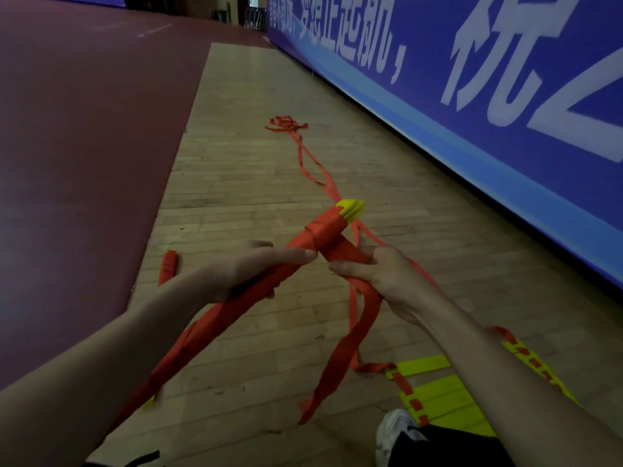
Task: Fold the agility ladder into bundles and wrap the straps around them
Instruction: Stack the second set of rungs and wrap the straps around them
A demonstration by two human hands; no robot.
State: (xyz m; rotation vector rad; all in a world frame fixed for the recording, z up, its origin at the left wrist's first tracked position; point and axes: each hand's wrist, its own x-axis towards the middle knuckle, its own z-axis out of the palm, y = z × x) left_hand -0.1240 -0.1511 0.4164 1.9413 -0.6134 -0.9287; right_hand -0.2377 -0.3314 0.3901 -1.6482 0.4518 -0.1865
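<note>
A long bundle of yellow ladder rungs (352,207) wrapped in red strap (323,232) slants across the middle of the view, yellow tips pointing up and right. My left hand (256,267) grips the bundle's wrapped middle from the left. My right hand (381,274) holds the red strap close to the bundle, with loose strap ends (340,362) hanging below it. More strap (303,156) trails away over the floor to a tangled heap (286,124).
A second stack of yellow rungs (441,396) with red strap lies on the wooden floor at the lower right, beside a white shoe (394,433). A small rolled red bundle (167,266) lies at the left. A blue banner wall (472,79) runs along the right; dark red flooring (84,146) lies left.
</note>
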